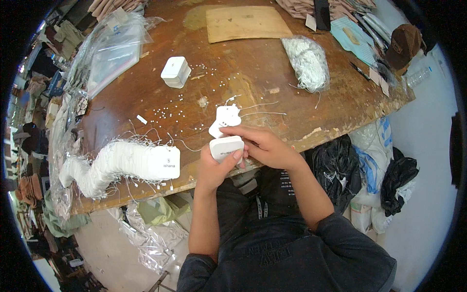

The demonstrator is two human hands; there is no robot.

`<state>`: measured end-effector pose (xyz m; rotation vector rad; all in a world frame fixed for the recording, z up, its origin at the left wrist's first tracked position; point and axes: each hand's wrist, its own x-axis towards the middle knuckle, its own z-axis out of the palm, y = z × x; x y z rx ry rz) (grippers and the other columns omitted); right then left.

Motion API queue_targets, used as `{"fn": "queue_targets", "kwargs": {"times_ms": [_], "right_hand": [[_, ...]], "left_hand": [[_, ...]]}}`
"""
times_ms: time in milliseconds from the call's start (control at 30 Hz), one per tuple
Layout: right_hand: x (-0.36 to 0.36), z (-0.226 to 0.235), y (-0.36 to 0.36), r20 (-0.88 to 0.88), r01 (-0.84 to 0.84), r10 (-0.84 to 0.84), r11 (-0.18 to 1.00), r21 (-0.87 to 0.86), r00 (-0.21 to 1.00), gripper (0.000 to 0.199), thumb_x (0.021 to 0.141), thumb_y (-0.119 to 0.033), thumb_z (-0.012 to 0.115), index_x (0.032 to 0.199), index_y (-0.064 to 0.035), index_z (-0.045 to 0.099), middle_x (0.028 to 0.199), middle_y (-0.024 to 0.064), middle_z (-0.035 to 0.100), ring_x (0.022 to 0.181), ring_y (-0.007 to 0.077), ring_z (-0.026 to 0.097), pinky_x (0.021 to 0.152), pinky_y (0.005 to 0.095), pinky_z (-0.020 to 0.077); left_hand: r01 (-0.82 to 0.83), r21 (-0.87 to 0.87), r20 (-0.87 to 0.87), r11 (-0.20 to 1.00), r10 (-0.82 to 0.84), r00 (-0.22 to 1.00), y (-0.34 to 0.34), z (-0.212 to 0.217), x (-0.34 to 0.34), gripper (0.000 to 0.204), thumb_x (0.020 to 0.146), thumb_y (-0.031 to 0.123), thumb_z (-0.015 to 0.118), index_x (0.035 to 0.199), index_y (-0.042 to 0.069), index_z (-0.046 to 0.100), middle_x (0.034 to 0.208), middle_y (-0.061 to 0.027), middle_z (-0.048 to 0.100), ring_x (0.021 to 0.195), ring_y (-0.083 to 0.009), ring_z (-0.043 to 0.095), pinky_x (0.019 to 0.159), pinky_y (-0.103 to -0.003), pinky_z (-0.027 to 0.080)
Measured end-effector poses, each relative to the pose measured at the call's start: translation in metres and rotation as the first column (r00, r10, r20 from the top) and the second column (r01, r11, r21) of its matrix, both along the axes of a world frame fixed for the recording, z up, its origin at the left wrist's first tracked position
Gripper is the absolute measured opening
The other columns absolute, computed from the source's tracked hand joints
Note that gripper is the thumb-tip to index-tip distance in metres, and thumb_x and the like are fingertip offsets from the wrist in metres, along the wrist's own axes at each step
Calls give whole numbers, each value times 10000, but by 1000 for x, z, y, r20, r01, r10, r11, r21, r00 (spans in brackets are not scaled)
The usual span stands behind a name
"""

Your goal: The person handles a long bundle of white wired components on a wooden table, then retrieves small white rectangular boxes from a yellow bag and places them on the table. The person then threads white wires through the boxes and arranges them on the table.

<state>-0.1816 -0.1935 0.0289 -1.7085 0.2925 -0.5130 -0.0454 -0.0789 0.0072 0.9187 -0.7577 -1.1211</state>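
Observation:
My left hand (212,164) is closed around a small stack of white hang tags (227,144) with rounded corners, its thumb lying on the top tag. My right hand (266,144) meets the stack from the right; its index finger reaches along the far edge and the other fingers curl at the side, partly hidden. Just beyond that finger, several loose white tags (225,116) lie on the table with strings running to the right. At the left, a long fanned row of strung white hang tags (131,160) stretches along the near edge.
A neat block of white tags (176,72) stands farther back on the wooden table (253,63), near scattered white bits. A clear bag of white strings (305,63) sits at right. Plastic sleeves (114,53) lie far left, cardboard (248,23) at the back, a pen (360,71) far right.

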Motion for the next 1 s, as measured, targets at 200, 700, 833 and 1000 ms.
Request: {"fn": "queue_targets", "kwargs": {"times_ms": [200,700,833,1000], "right_hand": [[-9,-2,-17,-29,-78,72,936,-342,997,170,895,-66,599,1043,6,641,965,95,628,828,183,603,747,323,482],[-1,-3,12,347,21,-284,800,600,894,132,900,-51,649,821,-43,543,759,-15,542,653,56,504,549,210,384],[22,-14,36,133,155,-251,855,494,959,116,899,-65,698,901,-40,585,793,-54,534,638,-1,448,516,189,329],[31,-13,37,200,328,-467,812,483,861,119,929,-17,635,1041,13,611,933,61,673,741,62,584,672,217,488]], "left_hand": [[-12,-54,-26,998,10,1000,3,-3,0,265,857,111,672,1040,-76,634,856,-121,679,681,-183,649,603,-311,543],[-389,15,-135,921,388,912,-15,2,-7,338,988,160,512,1257,-41,478,1180,-143,603,1047,-265,646,907,-389,533],[-494,32,11,869,494,870,-12,0,-5,349,962,93,572,1274,-20,463,1202,-131,594,1083,-233,624,914,-374,530],[-457,45,-203,888,456,866,-11,3,-5,366,966,98,590,1294,12,455,1212,-134,590,1055,-224,637,852,-364,561]]}}
